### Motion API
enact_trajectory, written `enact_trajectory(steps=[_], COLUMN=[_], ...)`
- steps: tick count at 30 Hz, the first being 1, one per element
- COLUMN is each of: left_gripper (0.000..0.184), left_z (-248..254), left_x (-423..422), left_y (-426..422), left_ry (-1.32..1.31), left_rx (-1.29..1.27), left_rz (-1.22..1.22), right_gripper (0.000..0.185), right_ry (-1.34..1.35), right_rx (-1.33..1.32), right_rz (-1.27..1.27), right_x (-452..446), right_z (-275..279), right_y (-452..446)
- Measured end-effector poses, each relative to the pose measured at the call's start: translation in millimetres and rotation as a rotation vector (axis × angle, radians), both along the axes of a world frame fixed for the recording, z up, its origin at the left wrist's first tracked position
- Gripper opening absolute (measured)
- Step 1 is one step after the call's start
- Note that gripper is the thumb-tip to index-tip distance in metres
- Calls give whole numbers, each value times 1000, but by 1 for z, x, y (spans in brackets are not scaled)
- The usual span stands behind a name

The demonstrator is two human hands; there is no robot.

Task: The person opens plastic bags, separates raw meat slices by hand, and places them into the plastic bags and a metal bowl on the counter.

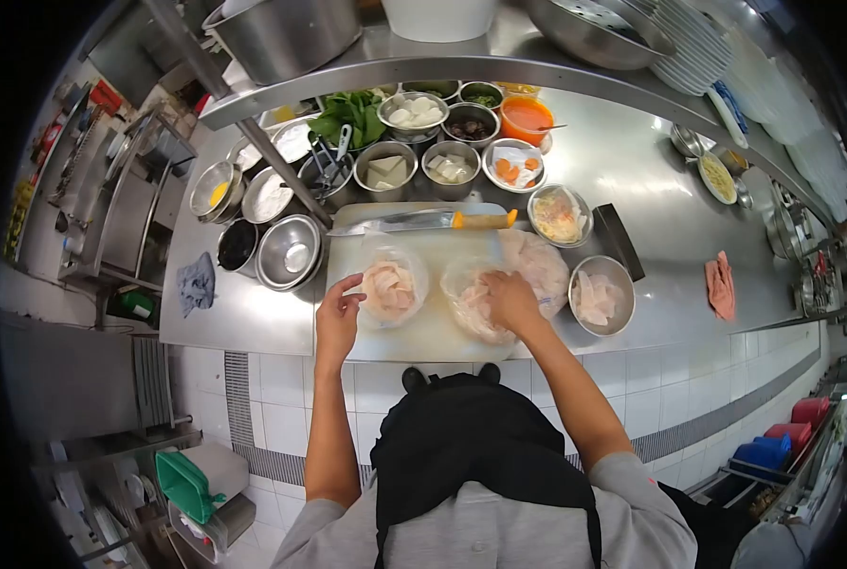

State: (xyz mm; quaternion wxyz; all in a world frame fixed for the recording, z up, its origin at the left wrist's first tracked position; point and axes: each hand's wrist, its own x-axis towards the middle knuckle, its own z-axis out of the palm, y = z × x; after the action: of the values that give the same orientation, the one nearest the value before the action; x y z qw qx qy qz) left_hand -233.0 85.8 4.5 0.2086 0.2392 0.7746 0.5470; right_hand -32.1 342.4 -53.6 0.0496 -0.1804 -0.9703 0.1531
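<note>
On the cutting board (347, 261), a clear plastic bag (418, 275) holds pale pink raw meat slices (388, 289), perhaps chicken or fish. My left hand (338, 311) is at this bag's left edge, its fingers apart and nothing seen in them. My right hand (512, 303) reaches into a second open bag (454, 280) of similar slices, fingers bent down around some; the fingertips are partly hidden. Beside it, a fuller plastic bag (537, 266) of meat touches the board's right side. A steel bowl (629, 318) with more slices stands to the right.
A large knife (414, 222) with a yellow handle lies along the board's back edge. Several steel bowls of ingredients crowd behind it, including tofu (385, 173) and leafy greens (345, 119). A metal shelf (395, 68) overhangs the back. Cloths (719, 286) lie at both sides.
</note>
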Motion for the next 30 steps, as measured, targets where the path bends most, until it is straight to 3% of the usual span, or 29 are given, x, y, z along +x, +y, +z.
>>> enact_trajectory(steps=[6,9,10,12,19,21,22,24,25,27,28,30], left_gripper=[35,32,31,31,31,31,31,32,32,32,33,35], left_z=[0,-1,-1,4,11,10,9,5,3,-6,-9,-10], left_x=[24,34,37,43,45,45,45,48,50,60,65,73], left_y=[20,33,38,47,66,71,73,79,84,96,103,114], left_ry=[-80,-107,-120,-109,-41,-44,-48,-33,-16,-137,-257,-150], left_rx=[86,116,115,92,15,25,34,42,50,130,210,126], left_rz=[-127,-186,-204,-235,-363,-370,-370,-390,-411,-414,-416,-406], right_gripper=[33,38,38,42,23,18,18,15,15,13,13,13], right_ry=[-223,-183,-183,-40,-158,15,14,160,158,429,429,416], right_rx=[-261,-289,-290,-37,-158,-416,-415,-682,-681,-1071,-1070,-1165], right_rz=[-96,-127,-127,32,-87,-137,-137,-323,-324,-235,-238,-245], right_x=[-11,-16,-16,-18,-18,-12,-9,0,4,12,15,22], right_z=[19,20,14,3,3,11,17,28,26,28,32,42], right_y=[6,-3,-7,-16,-16,-12,-10,-6,-3,0,2,3])
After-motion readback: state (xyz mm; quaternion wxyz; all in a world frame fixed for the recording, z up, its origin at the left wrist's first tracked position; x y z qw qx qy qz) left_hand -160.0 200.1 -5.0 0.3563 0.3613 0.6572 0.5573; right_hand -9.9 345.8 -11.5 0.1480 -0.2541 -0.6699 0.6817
